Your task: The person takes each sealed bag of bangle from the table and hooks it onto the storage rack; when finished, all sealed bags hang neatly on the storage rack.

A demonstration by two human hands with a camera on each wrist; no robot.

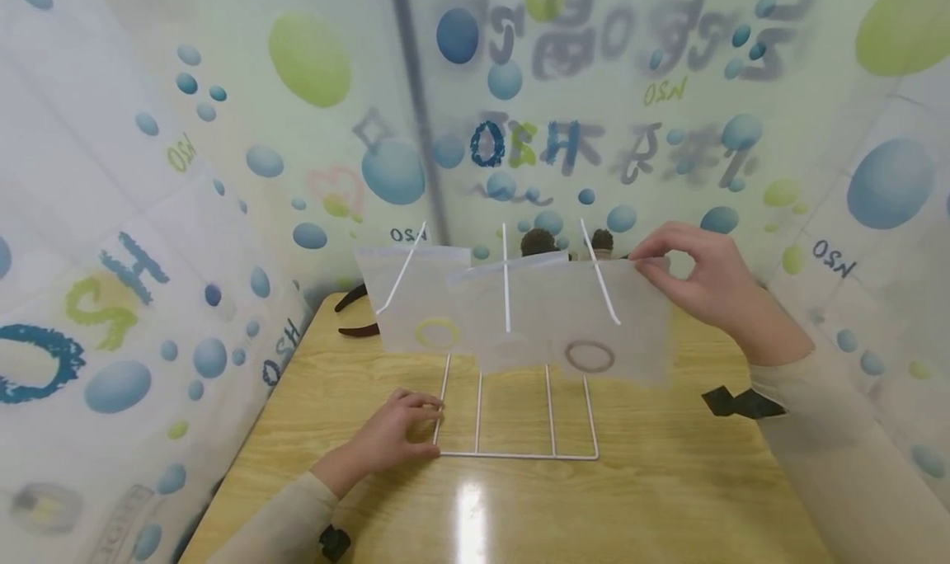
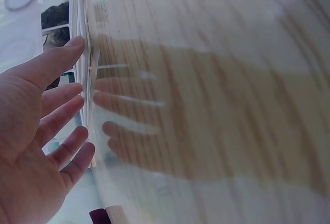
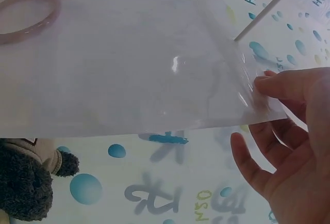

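A white wire rack (image 1: 519,455) stands on the table, with three slanting prongs on top. Three translucent plastic bags overlap in a row at the prongs. The left bag (image 1: 393,275) contains a yellow ring (image 1: 418,333); the middle bag (image 1: 482,300) shows a faint pale ring. In the right bag (image 1: 641,341) lies a brownish-pink bangle (image 3: 54,10). My right hand (image 1: 701,271) pinches this bag's upper right corner between thumb and fingertips. Low at the rack's front left corner, my left hand (image 1: 397,434) touches the base wire with thumb and fingertips, its fingers spread and mostly straight (image 2: 41,121).
Behind the bags sits a dark, curly plush toy (image 3: 23,182), partly covered. Two dark curved handles (image 1: 359,331) stick out past the left bag on the wooden table (image 1: 653,481). Bubble-patterned curtains (image 1: 475,94) enclose the table at the back and both sides.
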